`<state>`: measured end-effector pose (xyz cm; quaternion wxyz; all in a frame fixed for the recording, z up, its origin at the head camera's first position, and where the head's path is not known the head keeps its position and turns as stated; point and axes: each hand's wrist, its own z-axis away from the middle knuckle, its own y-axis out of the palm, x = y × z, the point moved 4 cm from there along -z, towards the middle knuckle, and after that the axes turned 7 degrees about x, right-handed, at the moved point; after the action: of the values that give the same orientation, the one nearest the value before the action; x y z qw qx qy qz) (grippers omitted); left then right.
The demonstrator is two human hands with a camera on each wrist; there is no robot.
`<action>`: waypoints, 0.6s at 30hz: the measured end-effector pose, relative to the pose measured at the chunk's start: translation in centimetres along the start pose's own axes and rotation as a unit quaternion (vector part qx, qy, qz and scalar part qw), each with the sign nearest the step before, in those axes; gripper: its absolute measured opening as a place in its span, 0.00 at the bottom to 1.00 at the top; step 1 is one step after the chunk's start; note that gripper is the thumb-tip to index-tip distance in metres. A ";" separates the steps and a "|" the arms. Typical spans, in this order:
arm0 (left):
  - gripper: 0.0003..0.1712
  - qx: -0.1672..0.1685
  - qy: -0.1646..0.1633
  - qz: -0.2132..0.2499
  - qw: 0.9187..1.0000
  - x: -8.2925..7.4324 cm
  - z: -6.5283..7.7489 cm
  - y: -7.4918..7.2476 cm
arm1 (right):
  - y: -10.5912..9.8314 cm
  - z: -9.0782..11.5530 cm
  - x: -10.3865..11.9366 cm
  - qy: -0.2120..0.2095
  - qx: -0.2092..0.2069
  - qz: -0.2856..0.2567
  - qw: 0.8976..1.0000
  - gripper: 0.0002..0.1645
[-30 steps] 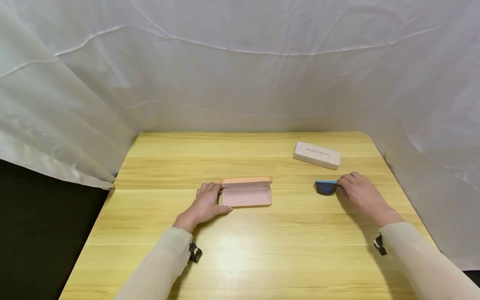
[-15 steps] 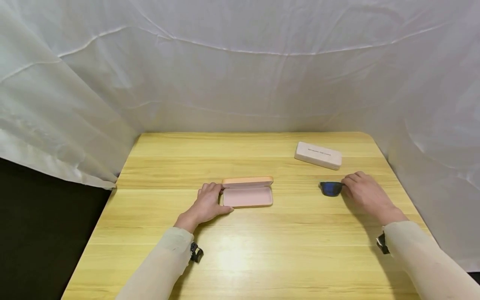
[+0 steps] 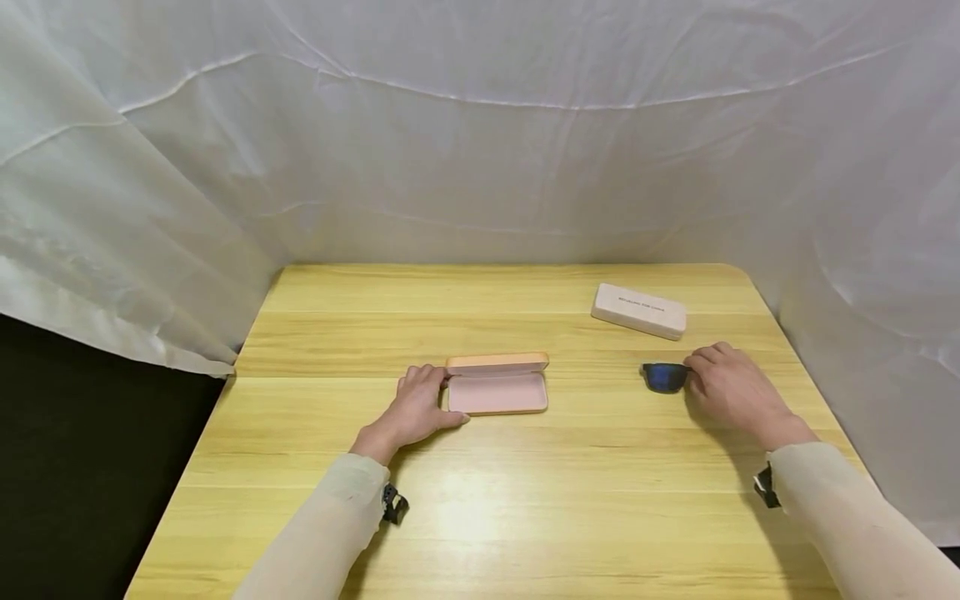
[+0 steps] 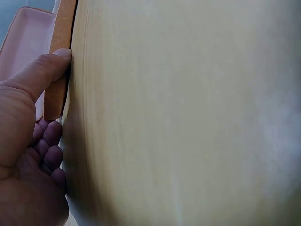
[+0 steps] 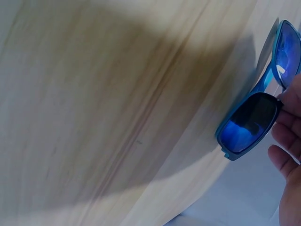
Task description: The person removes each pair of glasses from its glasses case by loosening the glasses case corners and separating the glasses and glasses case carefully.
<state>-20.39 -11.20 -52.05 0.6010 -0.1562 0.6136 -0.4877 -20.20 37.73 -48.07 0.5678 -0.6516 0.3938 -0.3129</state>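
1. In the head view, the left end of an open orange case (image 3: 498, 393) is held by the left hand (image 3: 412, 408), with the thumb along the front edge and the other fingers at the back. The pink-lined case is laid near the middle of the wooden surface (image 3: 585, 492), its hinged lid raised at the rear.

2. By the left wrist view, the thumb tip is shown pressed against the orange side wall; the remaining fingers are seen curled just beyond the end of the case. The rest of the case is cut off there.

3. A pair of blue-lensed glasses (image 3: 665, 377) is held by the right hand (image 3: 727, 387) to the right of the case, well apart from it. Only one dark lens is shown in the head view, the rest being covered by the fingers.

4. In the right wrist view, both lenses and a bright blue frame are revealed, with fingers placed near the bridge. Whether the glasses are fully supported by the surface cannot be told.

5. Behind the glasses, a closed pale case (image 3: 639, 312) is seen only from the head; its lettering is too small to be read.
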 end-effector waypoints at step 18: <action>0.46 0.001 0.006 0.002 1.000 0.0 0.1 -0.1 | -1.8 -4.5 6.4 -0.049 -0.077 0.018 0.996 0.16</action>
<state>-20.33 -11.31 -51.96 0.5984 -0.1515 0.6169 -0.4882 -20.57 30.04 -45.88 0.5399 -0.7011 0.3998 -0.2392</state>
